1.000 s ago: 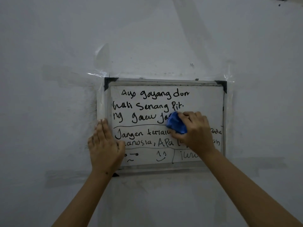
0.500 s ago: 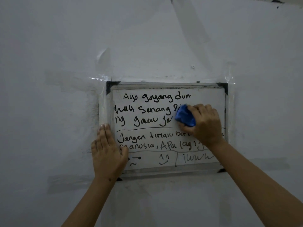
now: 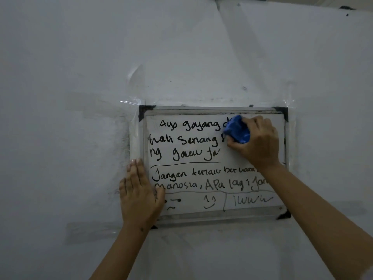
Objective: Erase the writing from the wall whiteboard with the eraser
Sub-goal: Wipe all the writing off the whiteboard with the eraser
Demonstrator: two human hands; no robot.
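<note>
Head view: right hand point(image 3: 260, 140) grip pinches blue eraser point(image 3: 237, 129) at whiteboard point(image 3: 201, 214) 1 o'clock. Left hand point(image 3: 138, 194) spread flat, 8 o'clock edge. Advise firm, overlapping strokes toward 9 o'clock, bracing the frame.

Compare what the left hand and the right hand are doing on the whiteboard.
The left hand lies flat and empty, fingers spread, on the whiteboard frame's lower left; the right hand is curled around the blue eraser at the upper right. Both touch the board.
</note>
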